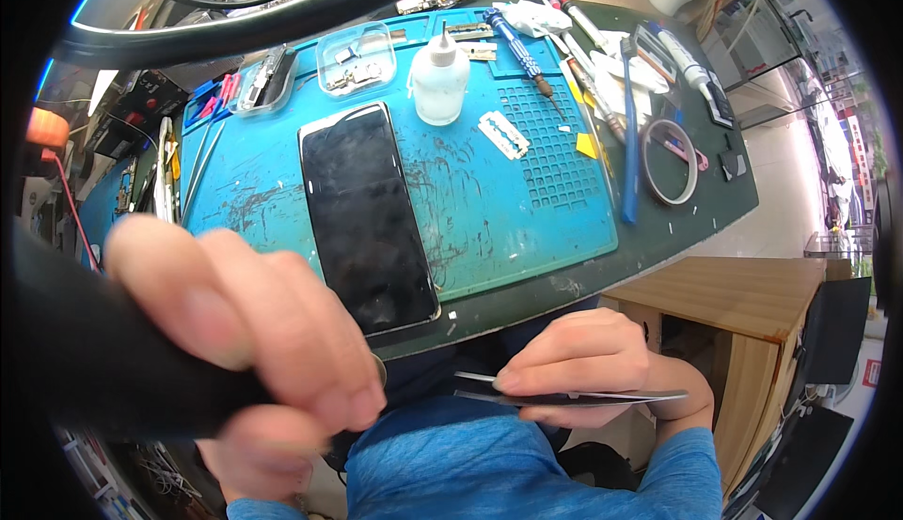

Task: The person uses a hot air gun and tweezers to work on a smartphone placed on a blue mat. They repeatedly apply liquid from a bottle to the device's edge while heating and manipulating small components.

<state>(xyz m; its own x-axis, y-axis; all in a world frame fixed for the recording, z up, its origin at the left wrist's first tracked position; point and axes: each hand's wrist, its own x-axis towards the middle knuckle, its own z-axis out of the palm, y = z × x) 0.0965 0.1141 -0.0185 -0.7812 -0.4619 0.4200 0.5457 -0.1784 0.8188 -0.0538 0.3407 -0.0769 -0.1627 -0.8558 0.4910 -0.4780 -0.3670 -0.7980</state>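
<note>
1. I've got a dark green bench with a blue mat on it; white squeeze bottle upright on mat, my landmark.
2. Black-screened phone: flat on mat, left of bottle and nearer the wearer.
3. Razor blade: mat, just right of bottle.
4. Clear parts tray: mat, left of bottle.
5. Blue brush, tape roll: on bench, well right of bottle, roll farther.
</note>
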